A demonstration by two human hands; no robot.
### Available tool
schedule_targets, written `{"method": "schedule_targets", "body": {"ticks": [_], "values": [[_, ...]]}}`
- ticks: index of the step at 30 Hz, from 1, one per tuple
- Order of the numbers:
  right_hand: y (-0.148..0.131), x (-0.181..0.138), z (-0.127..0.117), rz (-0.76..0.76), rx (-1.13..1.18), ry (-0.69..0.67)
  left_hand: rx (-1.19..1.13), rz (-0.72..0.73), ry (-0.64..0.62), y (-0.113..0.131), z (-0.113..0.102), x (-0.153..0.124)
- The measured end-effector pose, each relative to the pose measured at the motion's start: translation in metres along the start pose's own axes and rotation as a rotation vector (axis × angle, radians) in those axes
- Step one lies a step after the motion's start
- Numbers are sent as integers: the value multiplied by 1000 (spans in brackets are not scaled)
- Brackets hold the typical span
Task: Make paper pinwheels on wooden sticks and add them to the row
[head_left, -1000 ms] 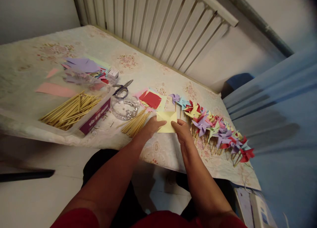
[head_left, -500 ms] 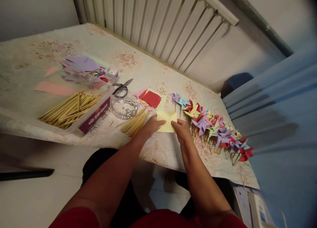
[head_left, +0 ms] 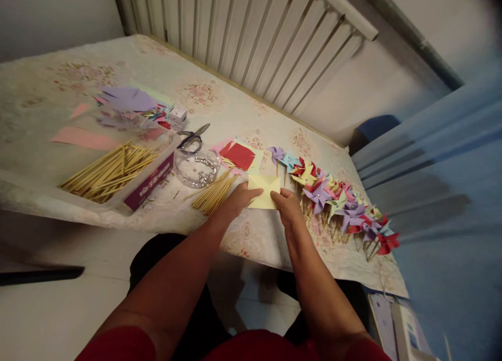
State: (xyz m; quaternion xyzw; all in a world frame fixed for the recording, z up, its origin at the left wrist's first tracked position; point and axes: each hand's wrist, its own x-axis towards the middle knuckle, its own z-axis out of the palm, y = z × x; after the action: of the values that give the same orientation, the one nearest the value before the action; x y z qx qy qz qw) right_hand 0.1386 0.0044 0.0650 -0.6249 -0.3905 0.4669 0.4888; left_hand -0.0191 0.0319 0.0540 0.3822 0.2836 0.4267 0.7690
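Observation:
A yellow paper square (head_left: 265,188) with diagonal cuts lies on the table near its front edge. My left hand (head_left: 239,200) presses on the paper's left edge with its fingers together. My right hand (head_left: 289,206) pinches the paper's lower right corner. A loose bundle of wooden sticks (head_left: 214,192) lies just left of my left hand. A row of finished paper pinwheels (head_left: 337,201) in purple, red, yellow and blue stretches to the right of my right hand.
A clear tray of wooden sticks (head_left: 112,172) sits at the left. Scissors (head_left: 192,137), a clear round dish (head_left: 197,168), red paper squares (head_left: 240,156) and piles of coloured paper (head_left: 131,102) lie behind. A radiator (head_left: 251,36) lines the far edge. Blue fabric (head_left: 443,193) is right.
Both hands stay on the yellow paper in the same pose. The view has shifted slightly, nothing on the table has moved.

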Motion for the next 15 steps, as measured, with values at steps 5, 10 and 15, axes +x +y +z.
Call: {"method": "schedule_targets", "body": {"ticks": [5,10,15], "values": [[3,-1,1,-1,20,-15,31,-8,55,-4,-3,4],[6,-2,1,-10,-17,-6,51,-14,52,-3,-2,3],[7,-3,2,-11,-37,-29,44,11,3,-3,-1,3]]}}
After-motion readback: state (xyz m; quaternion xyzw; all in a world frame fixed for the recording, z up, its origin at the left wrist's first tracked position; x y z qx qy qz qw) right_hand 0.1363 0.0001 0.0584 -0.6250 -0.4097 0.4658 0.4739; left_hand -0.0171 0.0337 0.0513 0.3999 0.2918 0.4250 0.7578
